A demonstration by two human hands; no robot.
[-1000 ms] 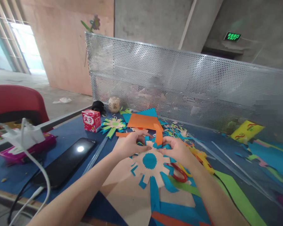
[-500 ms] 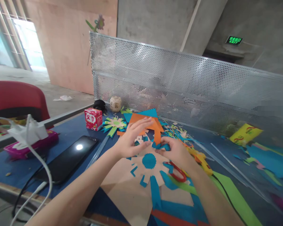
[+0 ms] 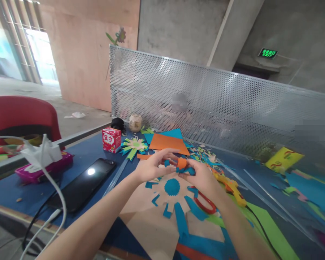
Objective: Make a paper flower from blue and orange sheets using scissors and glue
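A beige paper rosette (image 3: 162, 193) with a scalloped blue centre (image 3: 172, 187) and folded blue strips round its edge lies in front of me. At its far edge an orange paper strip (image 3: 182, 163) curls over into a loop. My right hand (image 3: 202, 177) pinches the rosette's far edge beside that loop, over a curled blue strip (image 3: 190, 170). My left hand (image 3: 157, 165) hovers at the loop's left side, its fingers stretched and the thumb apart. Its fingertips reach the orange strip; whether they grip it is hard to see. Red-handled scissors (image 3: 206, 203) lie partly under the rosette.
A yellow glue gun (image 3: 234, 189) with a cable lies right. Orange paper (image 3: 169, 142), a finished rosette (image 3: 135, 144) and a red box (image 3: 111, 140) stand farther back. At left are a phone (image 3: 83, 184) and a white charger (image 3: 42, 157). A perforated metal screen (image 3: 219, 101) borders the table.
The orange strip, upright before, is now bent over into a loop. My left hand has come down from above, and its fingers have moved toward the strip. My right hand keeps its pinch.
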